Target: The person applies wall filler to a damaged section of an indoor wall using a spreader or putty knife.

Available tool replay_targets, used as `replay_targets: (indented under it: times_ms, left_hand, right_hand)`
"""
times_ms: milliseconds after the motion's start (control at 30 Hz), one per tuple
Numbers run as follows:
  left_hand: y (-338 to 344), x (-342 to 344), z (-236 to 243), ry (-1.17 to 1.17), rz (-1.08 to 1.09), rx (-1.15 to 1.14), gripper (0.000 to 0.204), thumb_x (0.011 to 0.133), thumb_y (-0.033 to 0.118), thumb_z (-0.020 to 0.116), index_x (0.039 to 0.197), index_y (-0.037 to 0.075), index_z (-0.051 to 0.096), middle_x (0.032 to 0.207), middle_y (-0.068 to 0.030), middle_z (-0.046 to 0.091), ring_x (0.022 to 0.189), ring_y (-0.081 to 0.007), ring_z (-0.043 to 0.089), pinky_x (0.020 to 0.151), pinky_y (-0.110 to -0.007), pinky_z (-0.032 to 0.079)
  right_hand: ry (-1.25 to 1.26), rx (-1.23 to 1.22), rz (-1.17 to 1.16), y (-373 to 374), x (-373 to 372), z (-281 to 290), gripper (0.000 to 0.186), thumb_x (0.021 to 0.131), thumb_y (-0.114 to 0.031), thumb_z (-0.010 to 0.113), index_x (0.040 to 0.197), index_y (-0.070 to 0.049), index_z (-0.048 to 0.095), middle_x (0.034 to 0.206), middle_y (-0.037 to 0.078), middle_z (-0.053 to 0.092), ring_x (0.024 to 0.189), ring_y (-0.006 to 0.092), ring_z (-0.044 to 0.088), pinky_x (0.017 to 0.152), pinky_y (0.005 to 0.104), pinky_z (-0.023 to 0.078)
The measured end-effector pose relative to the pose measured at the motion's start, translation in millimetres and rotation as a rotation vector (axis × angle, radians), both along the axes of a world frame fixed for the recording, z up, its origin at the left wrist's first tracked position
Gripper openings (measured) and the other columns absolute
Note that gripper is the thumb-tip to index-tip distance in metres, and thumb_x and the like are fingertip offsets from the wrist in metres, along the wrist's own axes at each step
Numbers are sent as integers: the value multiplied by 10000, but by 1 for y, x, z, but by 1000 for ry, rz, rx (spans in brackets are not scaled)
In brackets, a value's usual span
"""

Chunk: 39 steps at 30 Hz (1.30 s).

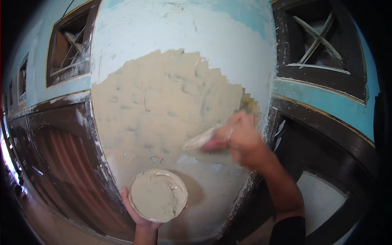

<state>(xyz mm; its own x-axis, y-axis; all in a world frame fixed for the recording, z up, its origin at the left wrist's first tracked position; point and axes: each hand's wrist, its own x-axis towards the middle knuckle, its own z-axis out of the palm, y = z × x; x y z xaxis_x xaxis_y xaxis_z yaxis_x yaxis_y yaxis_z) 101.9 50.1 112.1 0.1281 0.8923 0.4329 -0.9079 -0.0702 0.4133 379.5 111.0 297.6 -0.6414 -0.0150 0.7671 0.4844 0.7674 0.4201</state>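
Observation:
A round, pale plate (184, 188) rests on my left hand (139, 216), its thumb and fingers wrapped round the edge from below. Thick beige putty (155, 196) fills it, with ridges and gouges along its right side. My right hand (241, 138), smeared by motion, grips a flat putty knife (201, 138) whose wide blade points left. The blade lies at or close to the wall; contact is hard to tell. Around it spreads a large beige putty coat (159, 98) with darker marks and a ragged upper edge.
Above the coat the wall (139, 34) is white with light blue patches. Dark brown doors (63, 159) and vent frames with crossed slats (320, 41) flank it on both sides. A tiled floor (53, 224) shows at lower left.

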Motion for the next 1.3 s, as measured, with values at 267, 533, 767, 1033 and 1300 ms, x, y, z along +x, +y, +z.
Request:
replay_targets:
  times_ms: [267,533,767,1033,1300]
  left_hand:
    - [1,0,19,-37,57,1,989,963,822,212,1551,55,422,1484,-276,517,1201,-532,609,827,-769,546]
    - [-2,4,15,-16,115,-24,941,987,775,255,1537,40,459,1480,-214,558,1257,-432,609,964,-659,545]
    - [-6,14,10,-25,182,0,912,1000,755,271,1520,37,487,1467,-193,577,1269,-374,616,1036,-528,533]
    - [-3,24,4,-19,163,-37,889,1011,737,278,1507,34,504,1453,-177,592,1269,-349,620,1060,-503,514]
    - [-2,31,-18,8,36,-19,924,948,814,310,1543,127,477,1532,-180,504,1302,-488,550,909,-827,456]
  right_hand:
    - [-352,173,50,-28,-37,-55,282,810,-192,738,1090,-166,745,1136,-13,691,1084,243,605,923,428,514]
    - [-322,203,71,-26,-36,-60,299,800,-200,745,1097,-169,747,1131,-25,692,1093,239,599,923,424,507]
    - [-280,214,27,-29,-34,-66,311,799,-213,727,1107,-174,748,1156,-18,694,1074,248,587,865,419,484]
    - [-212,198,-27,-22,-29,-70,326,788,-212,714,1113,-194,740,1141,-39,697,1038,245,587,765,406,440]
    - [2,9,-99,-6,-7,-76,268,787,-64,720,1048,-124,708,1007,7,672,969,245,607,802,410,389]
